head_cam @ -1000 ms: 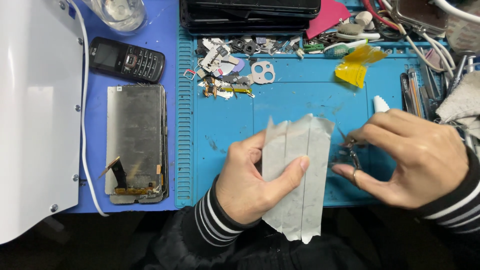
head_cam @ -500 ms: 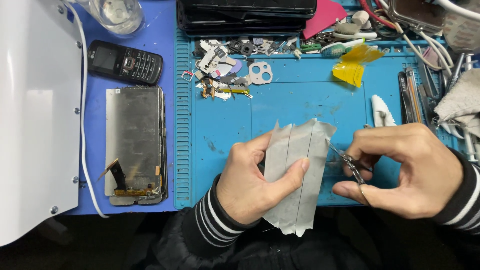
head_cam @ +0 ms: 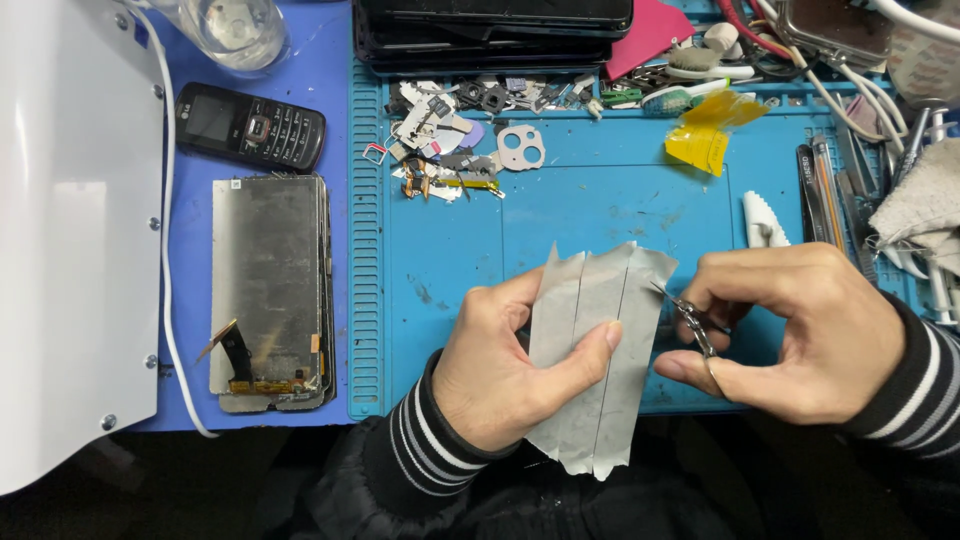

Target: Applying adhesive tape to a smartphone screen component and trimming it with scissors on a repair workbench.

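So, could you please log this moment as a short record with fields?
Left hand: left hand holds grey sheet, thumb across its front
Right hand: right hand holds small scissors, tips at the sheet's right edge
Surface: blue mat
Left of mat: bare phone screen, black keypad phone
Top of mat: small parts pile, yellow tape
Right edge: tweezers, grey cloth

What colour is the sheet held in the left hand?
Translucent grey-white sheet, pinched by the left hand; head view shows it best.
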